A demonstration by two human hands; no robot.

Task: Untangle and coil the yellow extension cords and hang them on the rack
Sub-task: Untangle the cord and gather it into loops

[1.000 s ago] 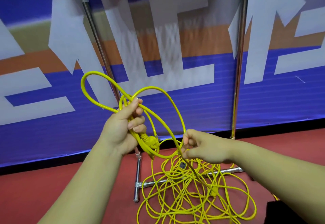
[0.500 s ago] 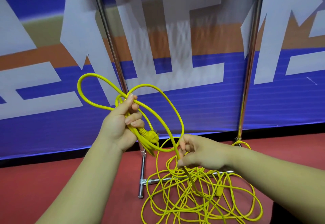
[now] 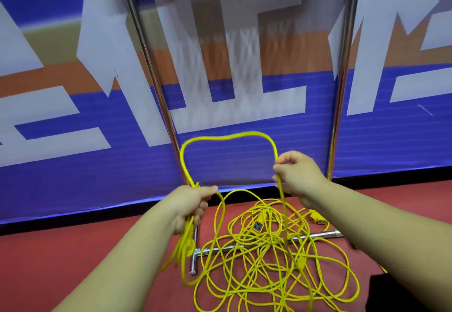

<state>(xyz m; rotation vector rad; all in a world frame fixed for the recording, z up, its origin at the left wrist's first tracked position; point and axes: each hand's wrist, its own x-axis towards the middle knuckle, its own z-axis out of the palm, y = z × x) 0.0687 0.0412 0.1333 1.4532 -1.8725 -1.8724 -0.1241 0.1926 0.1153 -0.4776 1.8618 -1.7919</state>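
Note:
A tangled heap of yellow extension cord lies on the red floor over the rack's foot. My left hand grips a bundle of coiled cord strands, which hang down below my fist. My right hand pinches one cord strand that drops into the heap. Between the two hands the cord arches upward in a loop. A yellow socket end and a plug lie in the heap. The chrome rack stands behind, its two uprights rising out of view.
The rack's right upright and floor crossbar lie partly under the cords. A blue, white and orange banner wall stands close behind the rack. A dark object sits at the lower right on the floor.
My left hand dropped lower with its coil bundle. My right hand rose and moved right, drawing the cord into a wide arch between the hands. The camera moved closer.

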